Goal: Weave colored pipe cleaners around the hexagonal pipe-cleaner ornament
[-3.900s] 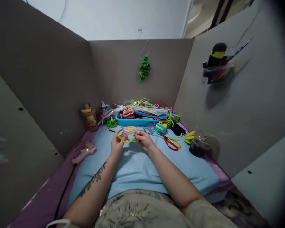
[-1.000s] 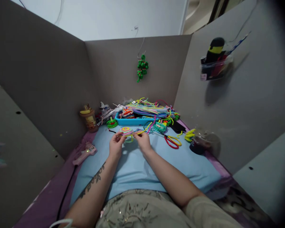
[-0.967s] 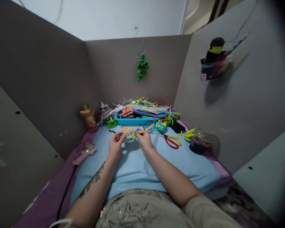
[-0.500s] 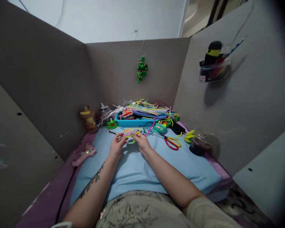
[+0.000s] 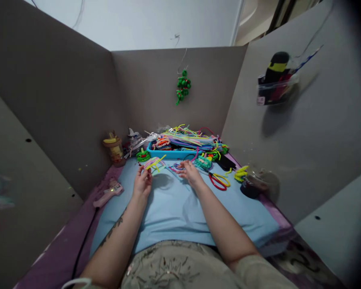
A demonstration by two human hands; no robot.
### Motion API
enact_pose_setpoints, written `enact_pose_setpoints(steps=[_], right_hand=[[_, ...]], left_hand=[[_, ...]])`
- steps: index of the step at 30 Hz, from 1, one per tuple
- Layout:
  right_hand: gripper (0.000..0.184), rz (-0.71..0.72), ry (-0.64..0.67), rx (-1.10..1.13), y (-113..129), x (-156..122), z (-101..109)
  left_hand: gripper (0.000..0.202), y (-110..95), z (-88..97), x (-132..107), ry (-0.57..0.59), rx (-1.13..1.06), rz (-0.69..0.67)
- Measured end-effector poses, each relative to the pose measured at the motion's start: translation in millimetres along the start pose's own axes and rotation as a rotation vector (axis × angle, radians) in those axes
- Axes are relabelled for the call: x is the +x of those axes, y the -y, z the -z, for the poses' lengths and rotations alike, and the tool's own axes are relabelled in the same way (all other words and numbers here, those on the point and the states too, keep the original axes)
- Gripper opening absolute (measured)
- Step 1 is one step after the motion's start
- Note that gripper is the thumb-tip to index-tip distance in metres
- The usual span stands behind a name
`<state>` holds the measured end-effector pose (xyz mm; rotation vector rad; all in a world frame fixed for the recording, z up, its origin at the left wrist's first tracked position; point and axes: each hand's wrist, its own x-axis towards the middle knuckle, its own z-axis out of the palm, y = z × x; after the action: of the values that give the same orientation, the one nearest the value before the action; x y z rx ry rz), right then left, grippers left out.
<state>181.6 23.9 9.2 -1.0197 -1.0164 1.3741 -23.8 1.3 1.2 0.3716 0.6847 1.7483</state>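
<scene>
My left hand [image 5: 142, 182] is closed on a pipe-cleaner craft piece [image 5: 154, 163] in pink, yellow and pale green, held above the blue cloth [image 5: 168, 208]. A yellow stem sticks out from it to the upper right. My right hand [image 5: 190, 173] is off the piece, its fingers bent and apart, over several loose blue and purple pipe cleaners [image 5: 175, 168]. No object shows in its grasp. Just right of it lie scissors [image 5: 219, 181] with red and yellow handles and a teal fuzzy pipe-cleaner piece [image 5: 203, 161].
A blue tray [image 5: 174, 154] heaped with pipe cleaners stands at the back. A green pipe-cleaner figure [image 5: 143, 155] sits left of it. The pink glue gun [image 5: 108, 194] lies left, its cord running forward. At right are a black phone [image 5: 225, 162] and a dark tub [image 5: 249, 188]. Grey panels surround the table.
My right hand has let go of the craft piece and moved right. My left hand keeps the piece, now slightly further left and turned. The view has shifted a little.
</scene>
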Motion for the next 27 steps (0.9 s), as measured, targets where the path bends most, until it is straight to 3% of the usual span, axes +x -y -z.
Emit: enact_pose_setpoints(steps=[4, 7, 10, 12, 15, 19, 24, 27], right_hand=[[0.040, -0.183, 0.261, -0.152, -10, -3, -6], [0.042, -0.217, 0.206, -0.184, -21, 9, -10], [0.039, -0.081, 0.028, -0.208, -27, 31, -5], [0.037, 0.088, -0.059, -0.299, -29, 41, 1], [0.033, 0.192, -0.082, -0.356, -28, 39, 5], [0.025, 0.422, -0.026, -0.368, -28, 16, -9], [0.023, 0.431, -0.004, -0.220, -29, 0, -30], [0.028, 0.334, 0.044, -0.094, -30, 1, -30]], left_hand=[[0.028, 1, -0.4, -1, -0.004, -0.019, 0.030], [0.029, 2, -2.0, -4, 0.003, -0.001, 0.053], [0.034, 3, -3.8, -7, 0.044, 0.025, 0.085], [0.037, 4, -4.5, -8, 0.066, 0.047, 0.082], [0.043, 7, -4.7, -9, 0.060, 0.112, 0.020], [0.046, 13, -5.3, -9, 0.122, 0.257, -0.091], [0.048, 22, -7.4, -12, 0.224, 0.381, -0.092], [0.046, 24, -7.8, -15, 0.288, 0.463, -0.110]])
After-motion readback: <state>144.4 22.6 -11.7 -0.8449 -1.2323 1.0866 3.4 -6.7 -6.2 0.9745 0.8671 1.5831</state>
